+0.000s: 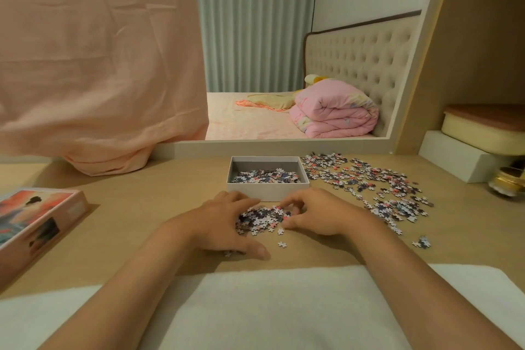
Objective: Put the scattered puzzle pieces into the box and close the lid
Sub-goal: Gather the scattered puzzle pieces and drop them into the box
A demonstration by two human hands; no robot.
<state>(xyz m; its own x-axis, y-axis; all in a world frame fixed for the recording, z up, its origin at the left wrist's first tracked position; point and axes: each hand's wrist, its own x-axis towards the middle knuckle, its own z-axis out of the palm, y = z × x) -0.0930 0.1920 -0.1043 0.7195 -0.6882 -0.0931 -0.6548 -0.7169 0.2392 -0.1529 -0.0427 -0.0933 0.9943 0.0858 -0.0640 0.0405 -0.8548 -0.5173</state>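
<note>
A white open box (267, 189) stands on the wooden table, with a layer of puzzle pieces inside. Just in front of it lies a small heap of puzzle pieces (262, 219). My left hand (224, 221) and my right hand (315, 214) cup this heap from either side, fingers curled and touching the pieces. A wide scatter of loose pieces (369, 182) spreads to the right of the box. A few single pieces (281, 244) lie near my hands. The picture-printed lid (34, 219) lies at the left edge of the table.
A mirror behind the table reflects a bed. Pink cloth (108, 162) hangs onto the table at back left. At the right stand a white block (457, 162), a cream container (483, 133) on it and a small gold-lidded jar (508, 182). A white towel (270, 307) covers the table's front edge.
</note>
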